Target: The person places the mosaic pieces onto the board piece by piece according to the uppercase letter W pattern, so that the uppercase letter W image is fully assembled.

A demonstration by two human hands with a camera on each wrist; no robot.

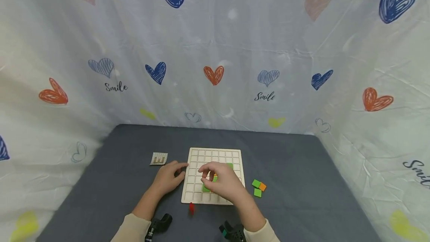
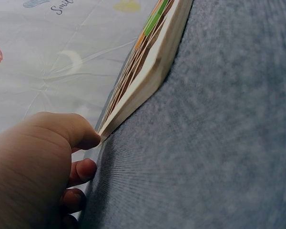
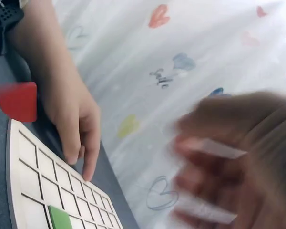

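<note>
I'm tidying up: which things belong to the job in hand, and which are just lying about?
Likely in the job: board, placed tiles, loose tiles, probably the card.
Apparently not: red piece, purpose unclear; backdrop, just hanging.

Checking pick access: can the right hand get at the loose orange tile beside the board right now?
Likely yes. The right hand hovers over the board; in the head view, nothing covers the orange tile or visibly blocks the way. Two green tiles lie close against it, which might get nudged.
</note>
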